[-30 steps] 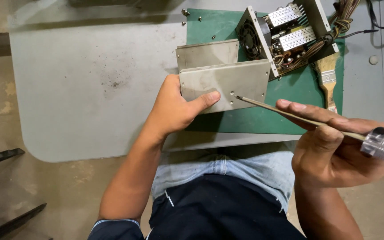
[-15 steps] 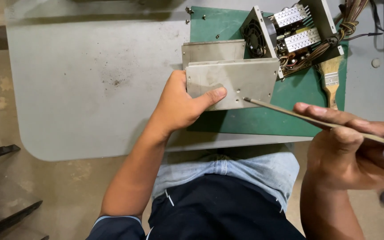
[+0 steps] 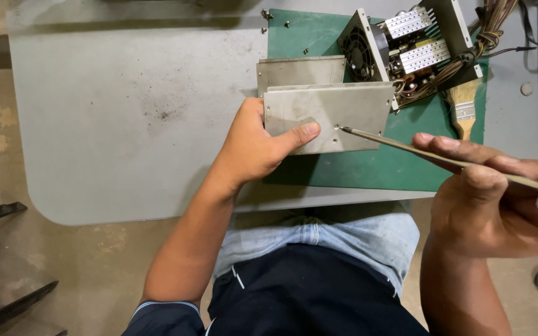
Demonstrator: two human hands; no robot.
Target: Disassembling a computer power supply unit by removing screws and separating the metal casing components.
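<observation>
On the green mat [image 3: 368, 168] — left hand [image 3: 256, 146] grips metal cover [image 3: 328, 118], right hand [image 3: 493, 199] holds screwdriver [image 3: 418, 148].

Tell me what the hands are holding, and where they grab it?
The left hand holds a grey metal plate by its left edge, thumb on top. The right hand holds a long screwdriver near its handle end, tip against the plate.

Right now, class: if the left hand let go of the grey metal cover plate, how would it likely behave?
The metal cover plate looks thin and flat, so probably stiff yet light. Only the left hand holds it, so the screwdriver pressing on it could tip it or slide it over the green mat.
</observation>
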